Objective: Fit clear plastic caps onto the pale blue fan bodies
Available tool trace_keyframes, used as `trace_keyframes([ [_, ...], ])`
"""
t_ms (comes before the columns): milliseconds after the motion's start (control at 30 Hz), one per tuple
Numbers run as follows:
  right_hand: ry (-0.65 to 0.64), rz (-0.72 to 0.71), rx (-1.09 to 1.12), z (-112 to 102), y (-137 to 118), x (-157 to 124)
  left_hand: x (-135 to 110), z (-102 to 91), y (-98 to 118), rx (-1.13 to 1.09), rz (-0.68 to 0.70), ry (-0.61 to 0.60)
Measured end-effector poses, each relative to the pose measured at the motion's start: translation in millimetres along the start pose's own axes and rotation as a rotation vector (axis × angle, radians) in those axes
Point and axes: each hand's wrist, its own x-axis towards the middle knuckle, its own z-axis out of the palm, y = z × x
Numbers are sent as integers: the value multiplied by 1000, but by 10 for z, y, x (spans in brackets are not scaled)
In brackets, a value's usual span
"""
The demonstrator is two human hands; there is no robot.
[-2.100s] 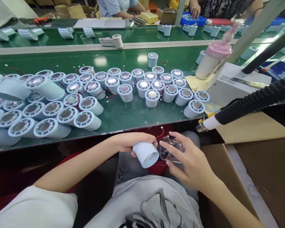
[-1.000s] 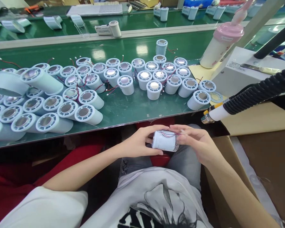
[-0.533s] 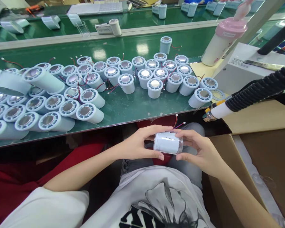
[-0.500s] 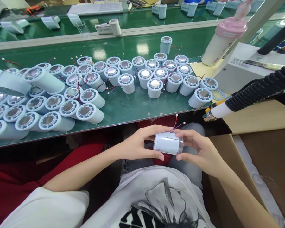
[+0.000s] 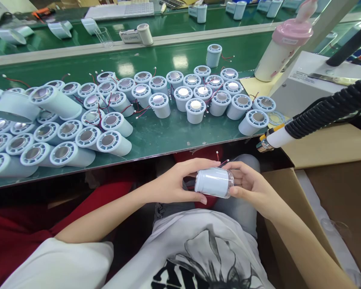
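We've got the pale blue cylinder (image 5: 213, 182) lying sideways over the lap, below the worktop (image 5: 156, 138) edge, left hand (image 5: 176, 182) and right hand (image 5: 251, 186) both gripping its ends.

White T-shirt (image 5: 180, 235) bears a black print (image 5: 195, 267); short white sleeve (image 5: 57, 265) left of it, grey jeans (image 5: 243, 212) above; left hand (image 5: 174, 184) and right hand (image 5: 254, 189) bare.

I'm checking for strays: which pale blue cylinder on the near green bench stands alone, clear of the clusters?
The upright cylinder at the back, left of the pink-lidded bottle; bare bench surrounds it, the rest crowd together.
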Motion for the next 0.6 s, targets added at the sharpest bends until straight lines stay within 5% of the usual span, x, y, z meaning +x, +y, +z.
trace_keyframes([
  [600,14,168,207,66,48,42,0,-8,23,-17,21,-28],
])
